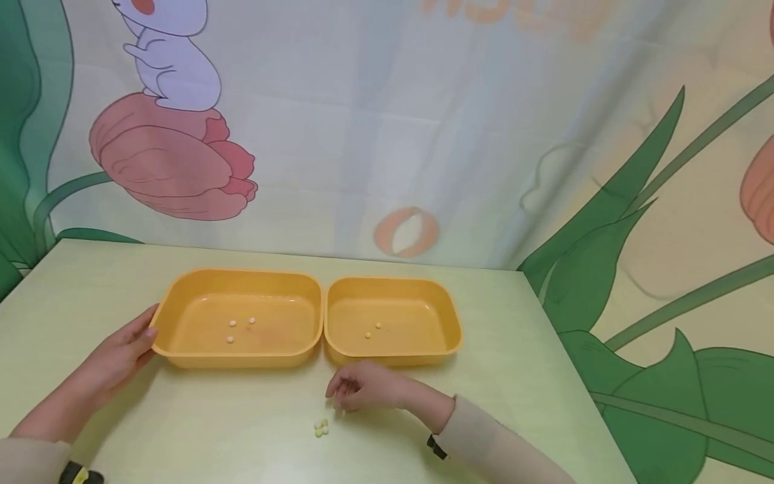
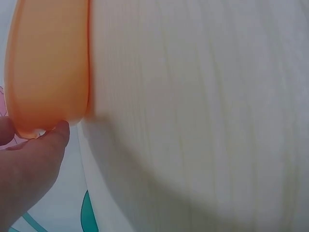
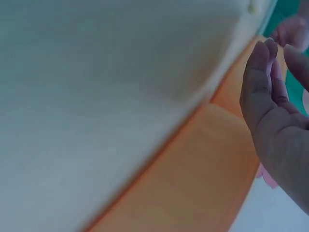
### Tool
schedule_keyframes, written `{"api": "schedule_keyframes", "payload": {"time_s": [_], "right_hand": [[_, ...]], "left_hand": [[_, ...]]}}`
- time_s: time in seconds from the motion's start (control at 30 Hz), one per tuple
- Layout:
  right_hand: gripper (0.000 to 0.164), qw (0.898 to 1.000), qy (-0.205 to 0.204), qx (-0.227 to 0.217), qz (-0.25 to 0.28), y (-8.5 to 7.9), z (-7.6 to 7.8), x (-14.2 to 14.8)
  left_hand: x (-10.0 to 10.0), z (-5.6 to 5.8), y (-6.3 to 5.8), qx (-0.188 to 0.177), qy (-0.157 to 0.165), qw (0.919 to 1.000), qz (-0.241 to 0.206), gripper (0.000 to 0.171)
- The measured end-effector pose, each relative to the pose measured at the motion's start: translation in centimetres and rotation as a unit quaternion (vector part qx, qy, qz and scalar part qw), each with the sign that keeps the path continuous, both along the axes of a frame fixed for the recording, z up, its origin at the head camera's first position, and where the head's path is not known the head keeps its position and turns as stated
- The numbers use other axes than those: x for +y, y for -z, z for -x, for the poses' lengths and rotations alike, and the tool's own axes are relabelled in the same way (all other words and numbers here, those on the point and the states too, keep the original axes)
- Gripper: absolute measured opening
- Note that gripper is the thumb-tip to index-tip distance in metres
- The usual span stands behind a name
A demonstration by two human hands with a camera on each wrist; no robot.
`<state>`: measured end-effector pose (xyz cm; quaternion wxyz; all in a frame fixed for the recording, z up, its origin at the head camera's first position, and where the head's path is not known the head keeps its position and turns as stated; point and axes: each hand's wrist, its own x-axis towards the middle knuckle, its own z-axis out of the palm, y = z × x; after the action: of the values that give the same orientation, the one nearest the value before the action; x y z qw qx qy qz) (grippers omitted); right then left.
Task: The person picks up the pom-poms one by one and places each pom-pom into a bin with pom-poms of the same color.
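My left hand grips the left end of the larger yellow tray, thumb at the rim; in the left wrist view its fingers meet the tray's end wall. Three small round whitish pieces lie in that tray. Against its right side stands a smaller yellow tray with two small yellow pieces inside. My right hand hovers in front of the smaller tray, fingers loosely bent. In the right wrist view, a gap shows between thumb and fingertips, with nothing visible there. Several small white and yellow pieces lie clustered just nearer than this hand.
Both trays stand side by side on a pale table with a wood-grain top. Behind its back edge hangs a printed curtain with a white rabbit and flowers. More of the leaf-patterned cloth runs along the right side.
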<state>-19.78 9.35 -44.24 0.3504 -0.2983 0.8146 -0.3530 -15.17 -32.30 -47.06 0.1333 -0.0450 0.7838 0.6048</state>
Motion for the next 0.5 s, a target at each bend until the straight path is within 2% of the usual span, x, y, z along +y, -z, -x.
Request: {"api": "schedule_keyframes", "payload": {"time_s": [0.27, 0.5], "right_hand": [[0.011, 0.999, -0.006, 0.029, -0.028, 0.9, -1.2, -0.7], [0.012, 0.999, -0.015, 0.020, -0.025, 0.9, -1.9, -0.8]], "left_hand": [[-0.3, -0.1, 0.1, -0.003, -0.002, 0.9999, 0.010, 0.071], [-0.2, 0.1, 0.0, 0.001, 0.000, 1.0000, 0.008, 0.070]]}}
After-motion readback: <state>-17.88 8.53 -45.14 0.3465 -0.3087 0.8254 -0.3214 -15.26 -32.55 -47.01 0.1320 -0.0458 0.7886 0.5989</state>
